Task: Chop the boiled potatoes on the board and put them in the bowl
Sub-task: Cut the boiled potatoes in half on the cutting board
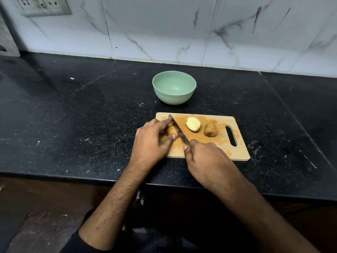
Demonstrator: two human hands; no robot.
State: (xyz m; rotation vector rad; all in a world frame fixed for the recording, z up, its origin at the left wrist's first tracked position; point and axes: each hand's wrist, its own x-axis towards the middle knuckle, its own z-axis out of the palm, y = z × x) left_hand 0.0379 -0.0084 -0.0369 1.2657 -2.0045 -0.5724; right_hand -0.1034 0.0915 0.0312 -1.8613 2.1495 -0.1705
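A wooden cutting board (235,151) lies on the black counter. My left hand (151,141) grips a potato piece (172,131) at the board's left end, thumb and fingers curled round it. My right hand (204,157) holds a knife (177,129) by its hidden handle; the blade lies along the right side of that piece. A potato half (193,124) rests cut face up in the middle of the board. A whole brown potato (210,130) sits to its right. The green bowl (174,87) stands behind the board with nothing in it.
The black granite counter (82,115) stretches wide to the left and right of the board. A white marble-tiled wall (164,28) backs it, with a socket plate (42,5) at the top left. The counter's front edge runs just below my wrists.
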